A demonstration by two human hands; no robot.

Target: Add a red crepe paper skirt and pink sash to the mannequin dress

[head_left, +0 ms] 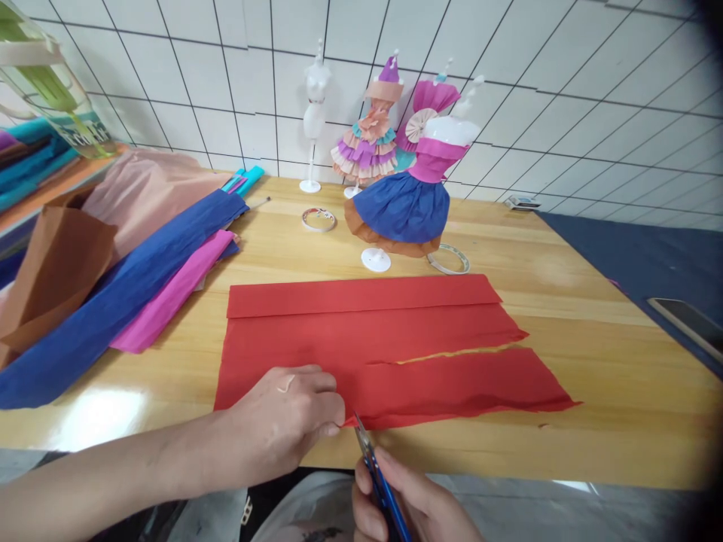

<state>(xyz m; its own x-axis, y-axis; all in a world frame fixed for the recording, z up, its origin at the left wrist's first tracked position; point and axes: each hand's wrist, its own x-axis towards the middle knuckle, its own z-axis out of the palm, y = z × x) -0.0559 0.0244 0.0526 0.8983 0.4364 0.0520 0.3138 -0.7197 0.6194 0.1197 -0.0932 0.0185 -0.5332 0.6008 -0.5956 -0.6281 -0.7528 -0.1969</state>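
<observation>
A red crepe paper sheet (373, 339) lies flat on the wooden table (593, 406), folded along its far edge and slit from the right almost to the middle. My left hand (282, 421) pinches the sheet's near edge, fingers closed on it. My right hand (407, 504), low at the table's front edge, grips blue-handled scissors (376, 470) whose blades point up at that same near edge, just right of my left fingers.
Three small mannequins stand at the back: a bare white one (315, 113), one in a ruffled dress (370, 139), one in a blue and magenta dress (412, 196). Two tape rolls (318, 219) lie near them. Blue, pink and brown paper (113, 293) is piled left. A phone (686, 320) lies right.
</observation>
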